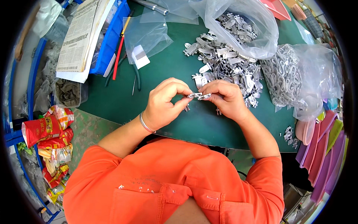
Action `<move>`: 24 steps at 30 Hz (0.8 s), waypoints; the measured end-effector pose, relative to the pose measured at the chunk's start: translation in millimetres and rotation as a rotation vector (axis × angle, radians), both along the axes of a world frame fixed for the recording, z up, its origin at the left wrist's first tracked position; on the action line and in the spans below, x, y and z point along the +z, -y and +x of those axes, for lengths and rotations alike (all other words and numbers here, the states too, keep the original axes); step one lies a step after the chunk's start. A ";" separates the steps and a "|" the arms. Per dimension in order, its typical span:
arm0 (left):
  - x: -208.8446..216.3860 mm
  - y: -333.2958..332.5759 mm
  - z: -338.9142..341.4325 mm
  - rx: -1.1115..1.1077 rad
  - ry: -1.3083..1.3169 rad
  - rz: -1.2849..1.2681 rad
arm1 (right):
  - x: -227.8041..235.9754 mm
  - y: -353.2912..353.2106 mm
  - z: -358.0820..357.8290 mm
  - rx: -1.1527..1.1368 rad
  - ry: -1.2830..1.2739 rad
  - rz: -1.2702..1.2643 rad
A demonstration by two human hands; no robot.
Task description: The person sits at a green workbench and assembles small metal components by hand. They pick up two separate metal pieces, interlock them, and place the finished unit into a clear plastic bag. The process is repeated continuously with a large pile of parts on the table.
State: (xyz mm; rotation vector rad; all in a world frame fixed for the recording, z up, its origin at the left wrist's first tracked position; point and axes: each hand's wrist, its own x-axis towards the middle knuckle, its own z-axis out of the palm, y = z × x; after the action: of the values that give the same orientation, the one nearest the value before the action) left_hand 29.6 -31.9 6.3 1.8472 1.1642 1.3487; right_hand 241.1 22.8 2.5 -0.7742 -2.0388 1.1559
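An orange fabric shirt (156, 168) lay nearside of the grip, where left hand (164, 100) and right hand (228, 98) pinched small silvery metal pieces (200, 96) before a heap of grey metal parts (228, 61), steady, level pressure probably serving best.

Left of the person's left hand (164, 100), I saw open room on the flat, dark green bench (121, 102); farther forward lay a slim red stick (118, 58). Ahead of the right hand (228, 98), a sprawling heap of small silver metal parts (238, 71) blocked passage, and a bulging clear plastic bag of grey loops (283, 76) walled off its right flank.
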 end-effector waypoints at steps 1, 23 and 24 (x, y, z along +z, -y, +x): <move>0.4 0.2 -0.2 -0.005 -0.019 0.039 | -0.8 0.1 0.1 0.002 -0.011 0.024; -33.8 -50.6 26.8 0.115 -0.544 -0.296 | -1.9 3.8 0.5 -0.088 0.673 0.300; -34.2 -49.5 26.0 0.119 -0.535 -0.278 | -5.0 3.5 3.1 -0.101 0.682 0.324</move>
State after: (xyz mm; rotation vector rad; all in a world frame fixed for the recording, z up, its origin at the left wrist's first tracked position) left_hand 55.6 17.6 -27.8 2.0074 1.6555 0.7072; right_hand 244.2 19.3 -2.4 -1.1953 -2.6038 0.5044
